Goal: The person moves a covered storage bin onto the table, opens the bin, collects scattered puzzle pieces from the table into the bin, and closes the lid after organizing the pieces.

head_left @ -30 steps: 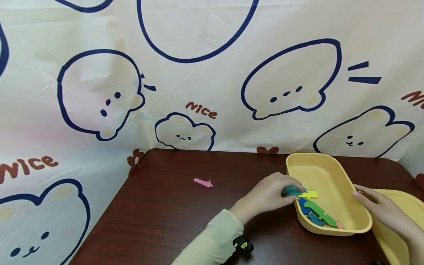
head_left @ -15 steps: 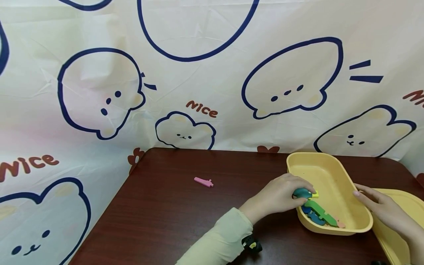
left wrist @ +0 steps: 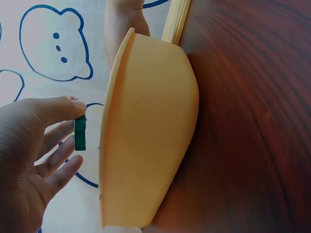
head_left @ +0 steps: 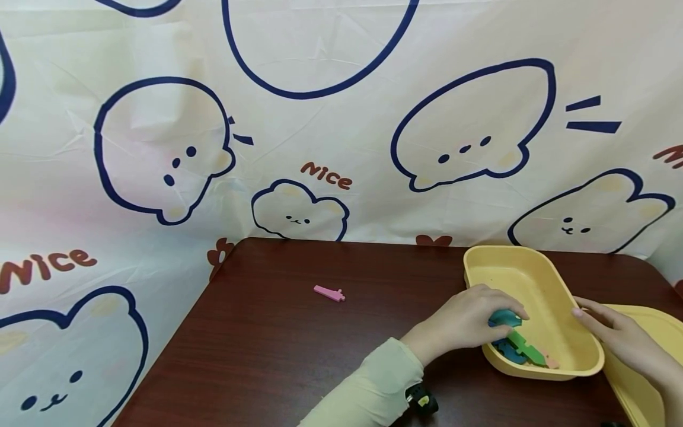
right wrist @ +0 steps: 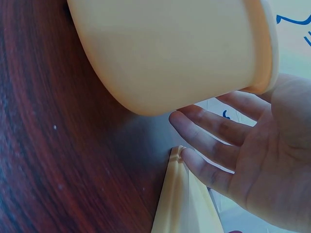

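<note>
My left hand (head_left: 469, 317) pinches a small flat teal puzzle piece (head_left: 505, 318) between thumb and fingers, over the near left part of a yellow plastic box (head_left: 539, 290). In the left wrist view the piece (left wrist: 79, 132) appears edge-on under the thumb, apart from the box wall (left wrist: 146, 121). My right hand (head_left: 613, 332) holds the box's right rim, thumb over the edge; in the right wrist view its other fingers (right wrist: 209, 141) extend along the outer wall, spread apart. Inside the box lie a green piece (head_left: 525, 349), blue pieces (head_left: 509, 353) and a salmon piece (head_left: 552, 362), partly hidden by the left hand.
A pink puzzle piece (head_left: 329, 293) lies alone on the dark brown table (head_left: 267, 356), left of the box. Under the right forearm and beside the box is a yellow lid (head_left: 635, 385). A cloth printed with bears (head_left: 320, 136) hangs behind the table.
My left hand has moved right and further over the box with the teal piece, now covering the yellow piece seen earlier. The right hand stays at the rim.
</note>
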The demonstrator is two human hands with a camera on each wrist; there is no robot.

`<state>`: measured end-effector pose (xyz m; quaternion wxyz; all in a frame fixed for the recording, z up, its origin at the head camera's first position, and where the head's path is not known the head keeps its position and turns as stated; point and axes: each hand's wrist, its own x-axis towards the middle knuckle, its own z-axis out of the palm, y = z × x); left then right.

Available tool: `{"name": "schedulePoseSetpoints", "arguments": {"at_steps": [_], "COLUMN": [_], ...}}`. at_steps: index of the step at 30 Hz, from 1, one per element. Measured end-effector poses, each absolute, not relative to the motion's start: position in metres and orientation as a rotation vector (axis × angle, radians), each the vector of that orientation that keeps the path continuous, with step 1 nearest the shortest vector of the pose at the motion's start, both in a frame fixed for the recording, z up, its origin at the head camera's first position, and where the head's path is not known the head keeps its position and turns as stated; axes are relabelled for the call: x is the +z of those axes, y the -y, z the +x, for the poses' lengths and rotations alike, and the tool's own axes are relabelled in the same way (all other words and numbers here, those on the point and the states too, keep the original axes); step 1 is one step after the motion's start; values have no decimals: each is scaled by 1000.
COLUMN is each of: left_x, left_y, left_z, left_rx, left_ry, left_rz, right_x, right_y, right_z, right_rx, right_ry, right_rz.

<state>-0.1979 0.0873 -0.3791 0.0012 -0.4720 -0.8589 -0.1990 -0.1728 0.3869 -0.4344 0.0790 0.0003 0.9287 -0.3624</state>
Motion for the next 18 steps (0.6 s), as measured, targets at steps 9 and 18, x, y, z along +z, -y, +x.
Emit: {"name": "schedulePoseSetpoints", "arguments": {"at_steps": [9,18], "left_x": [-384,-385], "left_y": [-103,-118], "left_z": [-199,-202], "left_rx": [-630,-644], "left_ry": [2684,2729], "left_rz": [-1535,-1557], "right_x": [-435,-433], "right_y": [-389,-389], "right_z": [-175,-174], "right_rx": [-1074,-1068], "right_ry": [-2767,-2755], "right_rz": [25,12]}}
